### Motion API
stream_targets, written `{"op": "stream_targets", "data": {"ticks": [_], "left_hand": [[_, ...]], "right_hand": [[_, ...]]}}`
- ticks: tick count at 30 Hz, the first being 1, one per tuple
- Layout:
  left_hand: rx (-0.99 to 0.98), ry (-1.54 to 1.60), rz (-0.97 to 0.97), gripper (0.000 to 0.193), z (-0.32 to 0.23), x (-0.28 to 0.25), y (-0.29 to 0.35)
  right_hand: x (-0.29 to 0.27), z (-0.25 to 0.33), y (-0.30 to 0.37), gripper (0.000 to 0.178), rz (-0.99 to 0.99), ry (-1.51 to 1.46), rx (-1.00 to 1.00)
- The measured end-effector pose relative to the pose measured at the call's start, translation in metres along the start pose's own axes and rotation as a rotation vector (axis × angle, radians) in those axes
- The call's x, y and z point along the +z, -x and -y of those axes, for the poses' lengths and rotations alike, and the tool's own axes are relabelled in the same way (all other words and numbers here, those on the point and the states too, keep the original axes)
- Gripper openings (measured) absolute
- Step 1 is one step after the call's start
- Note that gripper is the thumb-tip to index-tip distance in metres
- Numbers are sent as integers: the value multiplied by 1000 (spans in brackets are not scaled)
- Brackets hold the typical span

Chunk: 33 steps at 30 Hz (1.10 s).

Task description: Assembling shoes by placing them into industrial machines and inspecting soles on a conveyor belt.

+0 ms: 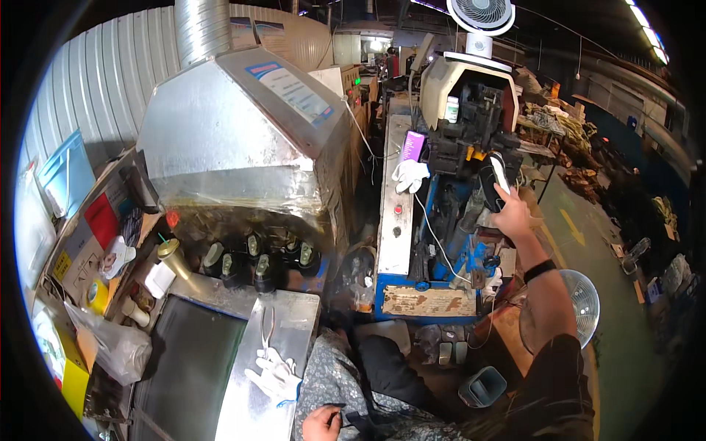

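While the left hand (322,424) lies low over the patterned apron (329,375), its fingers curled, around what if anything I cannot tell, white gloves (275,376) rest at the right edge of the metal table (243,397). Pliers (266,329) lie toward that table's far edge, and past it several dark shoe-like pieces (266,272) stand beneath the hood (235,125). Farther off, the right hand (512,213) grasps what looks like a black shoe with a white sole (499,173), at the front of the dark machine (467,121). Work on this one seems under way, not finished; whether the pieces beneath the hood are done or waiting, nothing shows.
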<state>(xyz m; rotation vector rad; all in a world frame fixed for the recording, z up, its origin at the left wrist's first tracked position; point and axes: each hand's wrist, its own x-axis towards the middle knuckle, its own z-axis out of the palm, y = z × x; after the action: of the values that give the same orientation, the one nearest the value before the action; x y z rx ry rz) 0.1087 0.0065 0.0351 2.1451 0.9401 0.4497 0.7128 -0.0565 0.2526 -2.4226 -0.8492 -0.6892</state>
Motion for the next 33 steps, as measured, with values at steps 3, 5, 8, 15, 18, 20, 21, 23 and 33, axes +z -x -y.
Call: {"op": "stream_targets", "data": {"ticks": [3,5,8,15,18,20,21,23,33], "left_hand": [[112,-46,-48,17,-5,7,-6],[148,-64,-67,18,-4,10,-9],[104,-75,-40,18,-4,11,-10],[155,-60,-94,14,-16,11,-6],[102,-26,-94,15,-19,12,-6],[117,-31,-80,15,-19,13,-7],[128,-42,-78,15,-19,13,-7],[130,-73,-72,13,-18,13,-8],[91,-77,-87,14,-19,14,-12]], "right_hand": [[14,-13,-22,78,105,65,4],[22,-12,-29,77,139,17,-15],[26,3,-36,77,240,203,33],[7,24,-47,78,450,276,205],[3,15,-49,79,462,149,229],[7,10,-45,79,453,152,182],[10,9,-42,80,448,180,151],[20,10,-32,80,460,356,62],[35,11,-4,73,294,225,126]]}}
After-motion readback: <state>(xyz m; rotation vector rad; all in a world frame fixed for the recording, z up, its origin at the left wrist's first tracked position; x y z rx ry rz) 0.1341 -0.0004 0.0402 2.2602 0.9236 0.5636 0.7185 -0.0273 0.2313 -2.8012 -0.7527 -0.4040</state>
